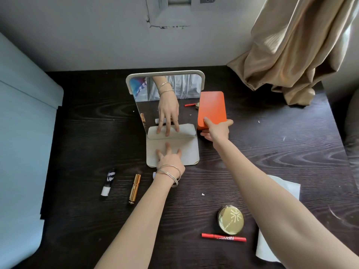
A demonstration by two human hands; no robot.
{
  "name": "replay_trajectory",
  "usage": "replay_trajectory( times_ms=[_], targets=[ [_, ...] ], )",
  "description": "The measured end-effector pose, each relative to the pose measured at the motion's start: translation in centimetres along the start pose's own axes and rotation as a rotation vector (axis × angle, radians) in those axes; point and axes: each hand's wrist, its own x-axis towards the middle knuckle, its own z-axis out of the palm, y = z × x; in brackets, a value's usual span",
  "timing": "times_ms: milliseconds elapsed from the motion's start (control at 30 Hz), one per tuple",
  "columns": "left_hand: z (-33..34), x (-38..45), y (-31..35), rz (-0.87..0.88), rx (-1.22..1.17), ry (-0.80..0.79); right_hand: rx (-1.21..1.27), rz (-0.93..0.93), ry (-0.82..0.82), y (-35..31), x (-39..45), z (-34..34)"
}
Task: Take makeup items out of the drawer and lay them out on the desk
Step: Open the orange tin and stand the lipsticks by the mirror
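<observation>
In the head view, the left hand (168, 159) lies flat with fingers spread wide on the beige base of the standing mirror (167, 105) at frame centre, holding nothing. The right hand (215, 130), just right of the mirror, grips the near edge of one orange box (211, 108), thumb on top. On the dark surface (272, 152) lie four makeup items: one black-and-white tube (108, 184) and one gold tube (134, 188) at lower left, both long axes running near-to-far; one round gold compact (230, 219) at lower right; and one red pencil (223, 237) below it, lying left-to-right.
</observation>
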Motion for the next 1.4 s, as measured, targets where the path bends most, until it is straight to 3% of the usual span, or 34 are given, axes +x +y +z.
replay_trajectory(
  times_ms=[367,567,833,967,1400],
  targets=[
    [-0.3,-0.3,0.2,0.005,-0.014,-0.004,-0.084,-0.028,-0.003,-0.1,-0.1,-0.2],
    [-0.5,-0.8,0.3,-0.006,-0.002,0.008,0.051,0.050,-0.087,0.4,-1.1,-1.0],
    [1.2,-4.1,-0.7,0.129,-0.328,0.315,0.005,0.029,-0.264,5.3,-8.5,-7.2],
    [3.5,-7.9,-0.8,0.149,-0.342,0.384,-0.035,0.065,-0.263,8.6,-12.1,-10.9],
    [9.7,-13.3,2.4,0.291,-0.174,0.183,-0.146,0.072,-0.162,14.6,-16.7,-15.1]
  ],
)
